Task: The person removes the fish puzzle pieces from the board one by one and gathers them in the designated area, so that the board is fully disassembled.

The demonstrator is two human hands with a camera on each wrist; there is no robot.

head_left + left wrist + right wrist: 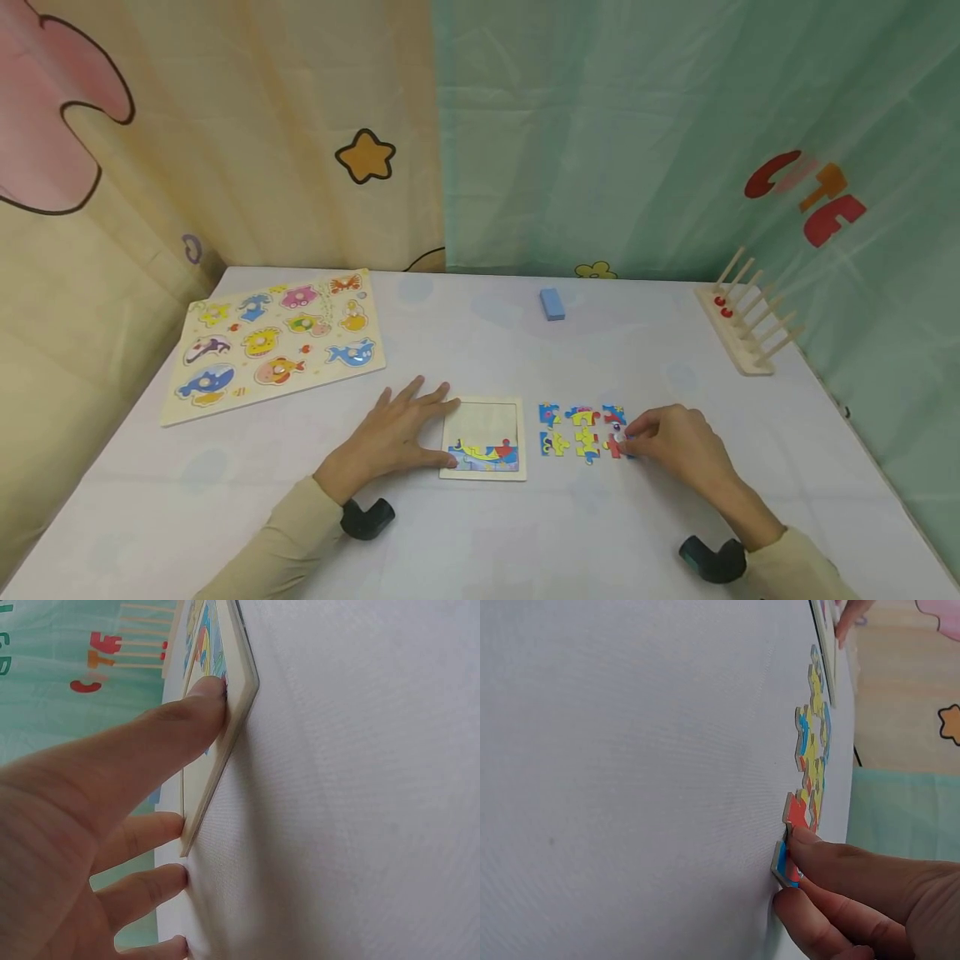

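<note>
A square wooden puzzle tray [521,433] lies on the table, its bottom row filled with joined pieces [483,456]. My left hand [397,429] is spread along the tray's left side. Its thumb rests on the lower left corner, and the index finger touches the upper left one; the left wrist view shows the thumb [176,727] over the rim. Right of the tray lie several loose jigsaw pieces [585,437]. At their right end my right hand [678,442] pinches a blue and red puzzle piece [782,864] between thumb and fingers, beside a red piece [798,811].
A large wooden board of sea-animal shapes [273,342] lies at the back left. Behind the loose pieces is a small blue block [552,304]. A wooden peg rack [738,333] with red beads stands at the back right. Curtains [570,142] hang behind the table.
</note>
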